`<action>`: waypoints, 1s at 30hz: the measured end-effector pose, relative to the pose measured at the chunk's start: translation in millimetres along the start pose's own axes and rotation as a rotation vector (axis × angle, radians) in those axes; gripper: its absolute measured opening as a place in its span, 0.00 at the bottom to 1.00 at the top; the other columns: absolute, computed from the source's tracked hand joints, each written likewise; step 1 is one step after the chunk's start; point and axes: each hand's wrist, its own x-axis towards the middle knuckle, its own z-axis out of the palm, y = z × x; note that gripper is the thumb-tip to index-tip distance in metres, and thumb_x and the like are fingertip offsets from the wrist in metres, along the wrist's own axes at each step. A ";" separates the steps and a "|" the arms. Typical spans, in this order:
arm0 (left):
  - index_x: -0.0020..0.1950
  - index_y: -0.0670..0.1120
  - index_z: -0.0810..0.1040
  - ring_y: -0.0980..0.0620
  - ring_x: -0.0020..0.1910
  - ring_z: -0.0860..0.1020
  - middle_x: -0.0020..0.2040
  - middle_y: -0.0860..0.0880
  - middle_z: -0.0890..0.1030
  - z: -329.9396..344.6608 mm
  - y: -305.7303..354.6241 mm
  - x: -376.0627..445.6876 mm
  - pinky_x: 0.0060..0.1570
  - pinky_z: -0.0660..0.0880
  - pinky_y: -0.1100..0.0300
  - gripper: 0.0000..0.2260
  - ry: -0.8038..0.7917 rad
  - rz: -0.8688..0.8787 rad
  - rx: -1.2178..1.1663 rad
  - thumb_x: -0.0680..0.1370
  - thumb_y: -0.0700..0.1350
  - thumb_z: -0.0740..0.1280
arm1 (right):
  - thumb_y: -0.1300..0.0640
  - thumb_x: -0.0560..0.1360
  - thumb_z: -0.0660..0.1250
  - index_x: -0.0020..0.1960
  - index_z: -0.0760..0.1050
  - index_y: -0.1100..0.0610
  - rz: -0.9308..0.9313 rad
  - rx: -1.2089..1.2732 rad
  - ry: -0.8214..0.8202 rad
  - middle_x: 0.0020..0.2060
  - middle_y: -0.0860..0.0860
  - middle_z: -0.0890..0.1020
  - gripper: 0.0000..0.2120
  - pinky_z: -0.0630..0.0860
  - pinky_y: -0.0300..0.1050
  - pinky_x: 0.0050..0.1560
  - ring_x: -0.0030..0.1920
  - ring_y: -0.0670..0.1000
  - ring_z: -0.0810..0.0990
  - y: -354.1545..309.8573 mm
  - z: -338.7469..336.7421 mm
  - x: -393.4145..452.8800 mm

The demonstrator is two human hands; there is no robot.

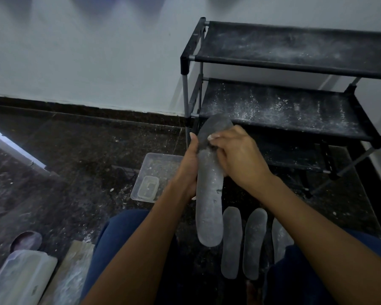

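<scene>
knees (pixel 123 238) in blue jeans sit closest to the lens. between them, on the floor on the near side of the shoe rack (pixel 295 119), three spare insoles (pixel 254 243) lie side by side. the grey insole (pixel 209 199) i'm working on is up in the air just in front of the rack's lower shelf, toe end by its front left leg, heel pointing back at me. left hand (pixel 190 166) is wrapped round its edge about halfway up, thumb lying along the side. right hand (pixel 238 157) has its fingers curled over the upper part, tips pressing into the face. can't tell if anything's tucked under them.

worries: it's dusted with white powder (pixel 251 111), same as the rack shelves, so i reckon it's slick. if my left grip loosens while the right works at it, it could slide out and land on the spares. it could also clip the clear tray (pixel 142 172) with the small tub (pixel 149 187) in it, on the floor just off the rack's left leg. bending too hard near the toe might crease it. more dust probably ends up on my jeans too.
</scene>
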 end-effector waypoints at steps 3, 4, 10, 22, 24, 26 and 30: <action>0.50 0.41 0.78 0.51 0.38 0.84 0.38 0.44 0.85 -2.4 0.1 0.9 0.36 0.80 0.62 0.30 0.011 0.001 0.007 0.80 0.63 0.48 | 0.69 0.68 0.68 0.48 0.82 0.62 -0.056 -0.030 -0.103 0.47 0.54 0.84 0.10 0.77 0.42 0.49 0.48 0.53 0.79 -3.2 -1.0 -2.6; 0.51 0.42 0.78 0.51 0.37 0.84 0.39 0.44 0.85 -2.4 -0.2 1.2 0.36 0.80 0.62 0.30 0.009 -0.001 0.008 0.80 0.63 0.48 | 0.70 0.68 0.68 0.47 0.82 0.62 -0.033 -0.046 -0.056 0.46 0.55 0.84 0.10 0.77 0.42 0.48 0.48 0.55 0.79 -2.3 -1.6 -2.0; 0.50 0.41 0.78 0.51 0.37 0.84 0.38 0.44 0.85 -2.2 -0.4 1.9 0.35 0.80 0.62 0.30 0.005 0.000 0.002 0.80 0.63 0.48 | 0.69 0.69 0.67 0.49 0.82 0.62 -0.032 -0.030 -0.094 0.48 0.54 0.84 0.10 0.71 0.36 0.51 0.50 0.53 0.79 -1.6 -2.0 -1.2; 0.56 0.43 0.78 0.48 0.41 0.83 0.46 0.43 0.84 -4.7 -0.9 5.8 0.41 0.78 0.56 0.34 0.017 -0.058 0.029 0.76 0.69 0.46 | 0.68 0.72 0.67 0.52 0.81 0.61 0.188 0.073 0.137 0.50 0.54 0.83 0.10 0.70 0.38 0.57 0.53 0.50 0.78 7.0 -11.0 3.5; 0.57 0.44 0.78 0.49 0.41 0.83 0.46 0.44 0.84 -6.0 -2.3 7.3 0.39 0.79 0.57 0.35 0.017 -0.075 0.041 0.75 0.70 0.47 | 0.68 0.72 0.67 0.52 0.81 0.62 0.209 -0.007 0.139 0.51 0.55 0.82 0.10 0.68 0.37 0.56 0.52 0.54 0.78 11.0 -11.0 4.7; 0.55 0.44 0.78 0.50 0.40 0.83 0.44 0.45 0.85 -5.8 -2.7 6.2 0.39 0.79 0.57 0.33 0.002 -0.065 0.049 0.76 0.69 0.46 | 0.68 0.71 0.67 0.52 0.81 0.61 0.164 -0.001 -0.013 0.52 0.54 0.83 0.11 0.67 0.36 0.57 0.53 0.53 0.78 10.1 -7.7 3.2; 0.52 0.43 0.78 0.49 0.40 0.83 0.43 0.44 0.85 -5.6 -2.4 5.6 0.41 0.80 0.57 0.32 -0.020 -0.037 0.019 0.78 0.67 0.46 | 0.68 0.72 0.67 0.52 0.82 0.60 0.119 0.006 -0.069 0.51 0.54 0.83 0.11 0.66 0.35 0.55 0.52 0.52 0.78 6.0 -5.3 1.2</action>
